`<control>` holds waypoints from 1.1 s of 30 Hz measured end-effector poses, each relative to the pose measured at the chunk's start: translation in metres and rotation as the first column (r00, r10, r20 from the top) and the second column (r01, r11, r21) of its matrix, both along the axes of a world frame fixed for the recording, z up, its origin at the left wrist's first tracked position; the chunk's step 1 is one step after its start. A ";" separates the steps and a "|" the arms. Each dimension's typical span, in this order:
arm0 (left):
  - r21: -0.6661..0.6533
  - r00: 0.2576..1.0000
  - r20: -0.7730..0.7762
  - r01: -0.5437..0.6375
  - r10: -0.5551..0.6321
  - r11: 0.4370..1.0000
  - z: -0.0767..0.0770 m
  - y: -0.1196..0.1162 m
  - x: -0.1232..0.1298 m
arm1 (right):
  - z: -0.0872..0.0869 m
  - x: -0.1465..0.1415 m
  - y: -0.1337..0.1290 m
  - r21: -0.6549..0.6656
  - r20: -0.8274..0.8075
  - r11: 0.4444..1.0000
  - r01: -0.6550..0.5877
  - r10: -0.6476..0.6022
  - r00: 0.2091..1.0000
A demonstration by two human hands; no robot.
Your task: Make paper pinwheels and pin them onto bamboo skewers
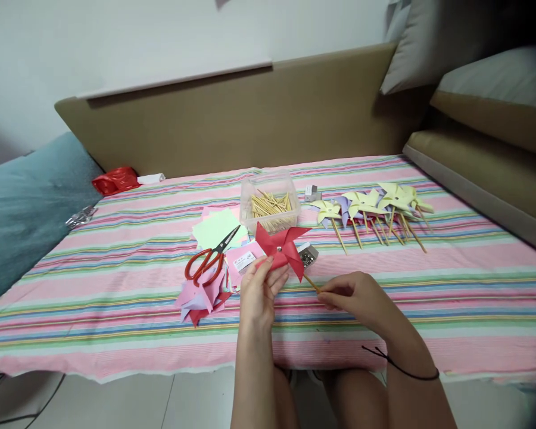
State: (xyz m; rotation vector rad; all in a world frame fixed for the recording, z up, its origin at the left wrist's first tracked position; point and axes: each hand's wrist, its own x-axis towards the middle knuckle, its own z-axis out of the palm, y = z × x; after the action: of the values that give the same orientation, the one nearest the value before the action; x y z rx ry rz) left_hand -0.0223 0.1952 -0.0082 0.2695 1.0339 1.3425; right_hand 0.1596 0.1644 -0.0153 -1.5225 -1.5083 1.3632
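A red paper pinwheel (288,249) with a silver pin at its centre is held up in front of me. My left hand (263,283) grips its lower left blade between thumb and fingers. With a pinch, my right hand (351,292) holds the end of the pinwheel's thin wooden stick (311,283). Just behind the pinwheel is a small box of metal pins (308,255), partly covered by a blade. Red-handled scissors (212,257) lie left of my left hand on light green paper sheets (218,228). Cut pink, purple and red paper pieces (203,295) lie below the scissors.
A clear plastic box (270,179) of wooden sticks stands behind the pinwheel. Several finished pinwheels (366,204) lie at the right, near a small grey box (312,193). A red plastic bag (116,180) sits at the back left. Striped cloth (116,286) covers the surface.
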 end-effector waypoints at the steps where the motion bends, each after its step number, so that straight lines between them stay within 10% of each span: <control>1: -0.012 1.000 0.010 -0.003 0.003 1.000 0.000 0.000 0.001 | 0.000 0.000 0.000 0.004 -0.004 1.000 -0.003 0.003 1.000; 21: 0.073 0.990 -0.142 0.034 -0.023 0.997 0.000 0.004 0.030 | -0.004 0.014 0.003 0.065 -0.130 0.986 0.153 -0.143 0.981; 28: 0.104 0.892 -0.419 0.230 -0.167 0.968 -0.009 0.008 0.045 | -0.022 0.044 0.017 0.138 -0.280 0.746 0.652 -0.602 0.748; 33: 0.168 0.603 -0.793 0.348 -0.083 0.923 -0.015 0.011 0.043 | -0.042 0.125 0.030 0.273 -0.120 0.583 0.765 -0.769 0.628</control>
State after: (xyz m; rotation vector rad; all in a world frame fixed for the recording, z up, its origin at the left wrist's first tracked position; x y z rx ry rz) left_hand 0.0209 0.2067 -0.0231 1.2814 1.4341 1.1486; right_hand 0.2848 0.1948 -0.0573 -1.6732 -0.7908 0.5633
